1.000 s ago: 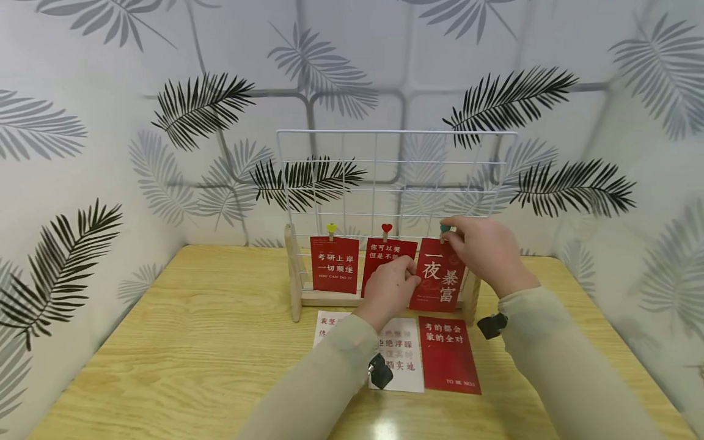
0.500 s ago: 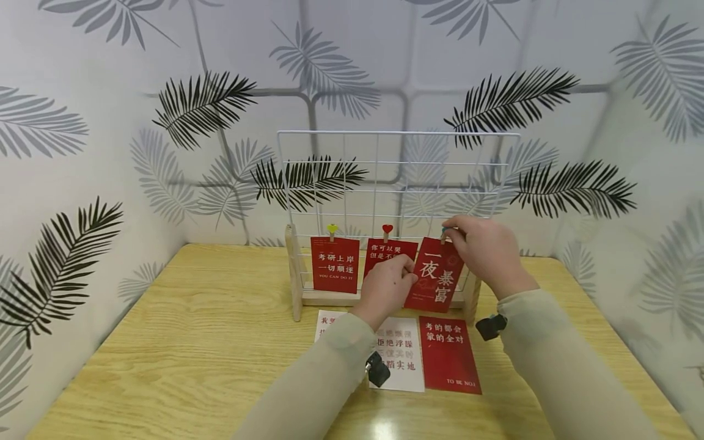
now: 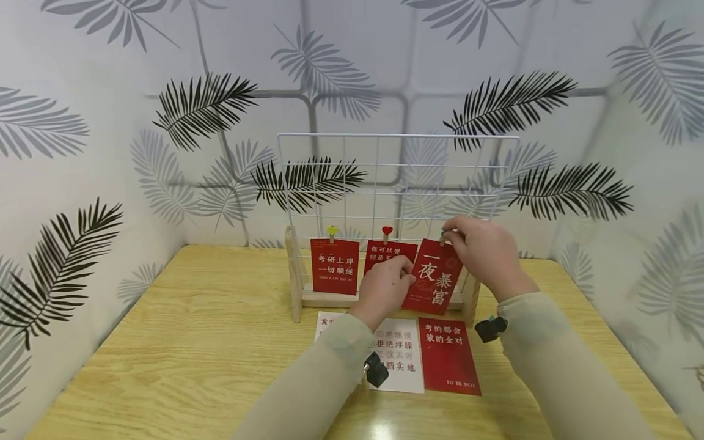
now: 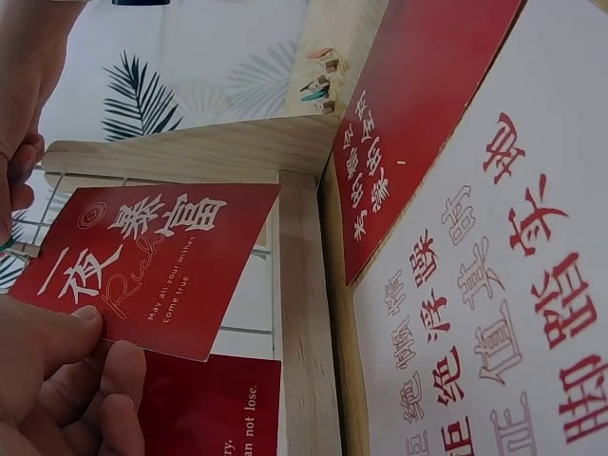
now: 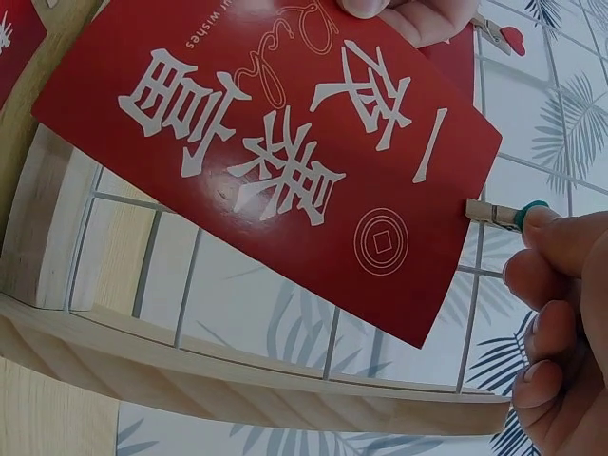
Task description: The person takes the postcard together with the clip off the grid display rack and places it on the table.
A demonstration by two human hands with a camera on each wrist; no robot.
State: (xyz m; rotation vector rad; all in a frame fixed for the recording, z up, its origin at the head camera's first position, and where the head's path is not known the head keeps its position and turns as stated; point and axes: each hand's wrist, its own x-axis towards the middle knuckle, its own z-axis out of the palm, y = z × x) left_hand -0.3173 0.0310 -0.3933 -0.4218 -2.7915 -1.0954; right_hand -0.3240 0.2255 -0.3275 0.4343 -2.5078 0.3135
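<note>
Head view, right of centre: the left hand (image 3: 383, 290) pinches the card (image 3: 434, 276) by its left edge, the right hand (image 3: 488, 253) its peg (image 5: 492, 214). Card looks light, glossy, easily creased; edges suit gripping.

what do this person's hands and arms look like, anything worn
The left hand and right hand are ungloved. The person wears long, pale beige sleeves with faint greenish patches, and a small black device shows at each wrist.
</note>
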